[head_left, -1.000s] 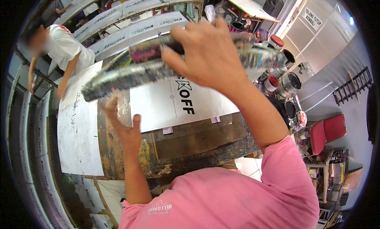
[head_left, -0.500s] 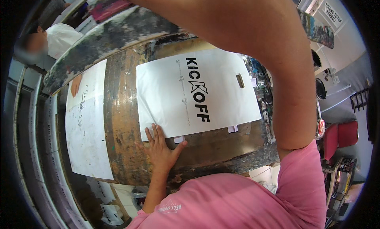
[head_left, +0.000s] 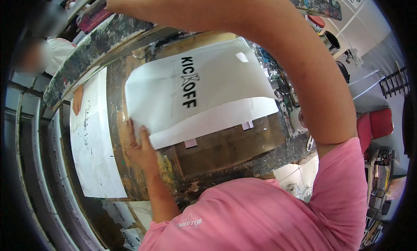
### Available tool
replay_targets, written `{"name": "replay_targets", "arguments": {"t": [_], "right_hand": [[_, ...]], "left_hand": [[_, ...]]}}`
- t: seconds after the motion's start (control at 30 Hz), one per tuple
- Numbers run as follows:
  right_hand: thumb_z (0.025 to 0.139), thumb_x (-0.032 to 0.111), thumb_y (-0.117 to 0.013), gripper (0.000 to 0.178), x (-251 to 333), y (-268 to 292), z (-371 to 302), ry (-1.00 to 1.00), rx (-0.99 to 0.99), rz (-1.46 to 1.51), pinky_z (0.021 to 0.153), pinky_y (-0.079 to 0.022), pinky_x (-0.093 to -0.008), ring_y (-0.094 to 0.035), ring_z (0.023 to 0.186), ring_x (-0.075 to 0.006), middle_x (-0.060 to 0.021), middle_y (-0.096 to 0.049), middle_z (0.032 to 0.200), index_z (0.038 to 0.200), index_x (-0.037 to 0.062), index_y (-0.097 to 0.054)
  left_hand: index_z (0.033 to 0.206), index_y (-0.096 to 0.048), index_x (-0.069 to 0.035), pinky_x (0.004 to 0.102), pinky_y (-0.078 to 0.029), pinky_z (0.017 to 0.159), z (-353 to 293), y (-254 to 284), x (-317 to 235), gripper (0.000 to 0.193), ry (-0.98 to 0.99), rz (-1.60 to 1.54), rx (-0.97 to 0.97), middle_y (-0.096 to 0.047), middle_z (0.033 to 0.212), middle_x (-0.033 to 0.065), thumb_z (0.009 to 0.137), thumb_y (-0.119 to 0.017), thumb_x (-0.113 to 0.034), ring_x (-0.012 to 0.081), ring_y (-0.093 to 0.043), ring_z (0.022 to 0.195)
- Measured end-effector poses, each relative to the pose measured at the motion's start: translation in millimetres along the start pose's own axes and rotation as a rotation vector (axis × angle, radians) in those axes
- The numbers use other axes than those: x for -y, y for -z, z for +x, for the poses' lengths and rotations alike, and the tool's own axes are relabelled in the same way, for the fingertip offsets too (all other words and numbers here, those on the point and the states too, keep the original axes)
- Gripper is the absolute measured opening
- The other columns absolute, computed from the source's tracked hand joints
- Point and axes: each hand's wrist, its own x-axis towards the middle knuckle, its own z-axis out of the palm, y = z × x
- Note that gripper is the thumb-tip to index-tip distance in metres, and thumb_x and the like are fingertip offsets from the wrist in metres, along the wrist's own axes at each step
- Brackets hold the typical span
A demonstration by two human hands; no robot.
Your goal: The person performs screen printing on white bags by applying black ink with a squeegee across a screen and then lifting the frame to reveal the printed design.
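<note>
A white flat bag [head_left: 217, 84] with black lettering and a punched handle hole lies bowed over the paint-stained board [head_left: 173, 181]. Its near part bends up off the surface. At its near left corner, my left hand [head_left: 139, 142] pinches the edge, thumb on top and fingers along the side. My right arm reaches up across the view to the far left. There my right hand [head_left: 126, 4] is at the raised, paint-smeared frame [head_left: 93, 51], its fingers mostly out of sight. A magenta piece [head_left: 93, 20] sits on that frame near the hand.
A long white sheet [head_left: 97, 155] lies left of the bag, with another person's hand [head_left: 78, 100] on it. Small pale tabs [head_left: 191, 143] stick to the board's near side. Slatted racks [head_left: 56, 177] stand at left, a red chair [head_left: 381, 122] at right.
The bag's near side has come up from the board and bowed, and the bag has shifted left. My left hand has gone from lying spread on its corner to pinching it.
</note>
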Motion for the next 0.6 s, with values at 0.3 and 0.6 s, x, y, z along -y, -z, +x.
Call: {"name": "replay_targets", "arguments": {"t": [0.3, 0.6], "right_hand": [[0.108, 0.043, -0.042, 0.053, 17, -10, 8, -0.092, -0.006, -0.150, 0.053, -0.045, -0.0361, -0.040, 0.050, -0.0138, 0.0003, -0.051, 0.057, 0.074, 0.0094, -0.066], [0.109, 0.052, -0.043, 0.057, 12, -21, 1, -0.065, -0.006, -0.104, 0.065, -0.050, -0.0371, -0.050, 0.063, -0.0158, -0.0061, -0.062, 0.069, 0.088, 0.0069, -0.071]], "left_hand": [[0.149, -0.062, 0.004, 0.0377, -0.050, 0.110, 99, 196, 210, 0.056, -0.077, 0.333, -0.020, -0.071, 0.141, 0.0256, 0.096, -0.073, -0.011, 0.0274, -0.069, 0.125], [0.161, -0.050, -0.007, 0.0508, -0.030, 0.126, 159, 196, 193, 0.070, -0.178, 0.834, -0.107, -0.044, 0.165, 0.0268, 0.100, -0.072, -0.031, 0.0404, -0.040, 0.155]]}}
